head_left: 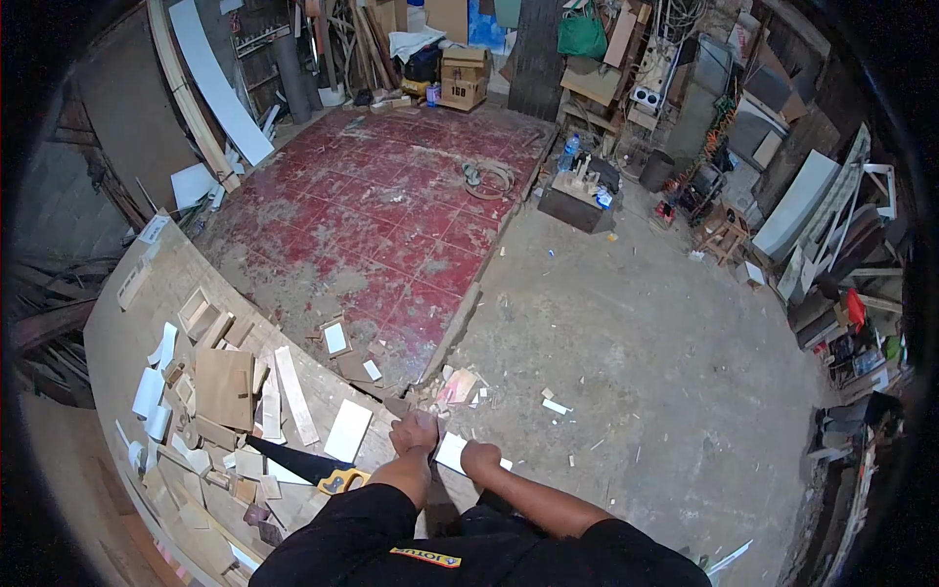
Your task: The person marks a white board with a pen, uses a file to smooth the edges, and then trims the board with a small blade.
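Observation:
Near the bottom middle, at the edge of the wooden workbench (323,386), are both my hands. My left hand (415,431) is closed, and what it grips is too small to make out. Just to its right my right hand (479,460) is closed on a white board (451,452), which sticks out on both sides of the fist. On the bench to the left lies a white panel (347,430). A handsaw with a yellow handle (342,480) rests beside my left forearm, its dark blade pointing left.
Wood offcuts (225,386) and white scraps cover the bench's left part. Beyond it is a dusty red tiled floor (391,215). A dark box (572,203) stands on the concrete floor (626,362). Boards and clutter line the walls.

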Demonstrator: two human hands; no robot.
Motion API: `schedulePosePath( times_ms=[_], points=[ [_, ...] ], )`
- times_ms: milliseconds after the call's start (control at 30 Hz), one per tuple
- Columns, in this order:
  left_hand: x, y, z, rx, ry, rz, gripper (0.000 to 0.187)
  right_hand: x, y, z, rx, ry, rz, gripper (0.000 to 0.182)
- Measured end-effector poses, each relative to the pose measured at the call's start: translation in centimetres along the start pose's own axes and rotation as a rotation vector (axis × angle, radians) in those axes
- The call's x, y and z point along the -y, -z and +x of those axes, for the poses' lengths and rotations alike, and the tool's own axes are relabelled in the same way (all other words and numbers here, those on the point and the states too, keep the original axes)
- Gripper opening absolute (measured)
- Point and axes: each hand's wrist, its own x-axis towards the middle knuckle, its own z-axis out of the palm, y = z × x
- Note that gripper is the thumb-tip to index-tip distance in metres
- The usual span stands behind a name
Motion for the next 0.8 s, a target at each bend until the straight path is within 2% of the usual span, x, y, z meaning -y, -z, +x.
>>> schedulePosePath(
  times_ms=[67, 167, 367, 467, 567, 667, 700, 800],
  points=[
    [0.0, 0.1, -0.1, 0.003, -0.014, 0.003, 0.061, -0.1, 2.1, -1.2, 0.091, 0.235, -0.173, 0.023],
    [0.0, 0.2, 0.0, 0.003, -0.023, -0.010, 0.061, 0.4, 5.2, -3.2, 0.100, 0.271, -0.216, 0.020],
    [-0.1, 0.8, -0.2, -0.016, -0.011, -0.023, 0.059, 1.9, 7.3, -3.5, 0.167, 0.220, -0.305, 0.022],
    [-0.5, 1.2, -0.9, -0.065, -0.008, -0.048, 0.058, 2.1, 3.4, -1.6, 0.152, 0.196, -0.275, 0.022],
    [-0.7, 1.6, -0.6, -0.034, -0.009, -0.032, 0.057, 2.8, 3.0, -1.2, 0.176, 0.207, -0.276, 0.022],
    [-0.5, 1.2, -0.7, 0.005, 0.008, -0.027, 0.056, 2.2, 5.1, -2.1, 0.212, 0.265, -0.319, 0.023],
    [-0.7, 1.5, -0.8, 0.000, 0.011, -0.022, 0.056, 2.7, 5.2, -2.6, 0.150, 0.213, -0.348, 0.022],
    [-0.8, 2.0, -1.1, 0.005, 0.020, -0.022, 0.055, 3.1, 5.9, -2.7, 0.173, 0.233, -0.374, 0.022]
  ],
)
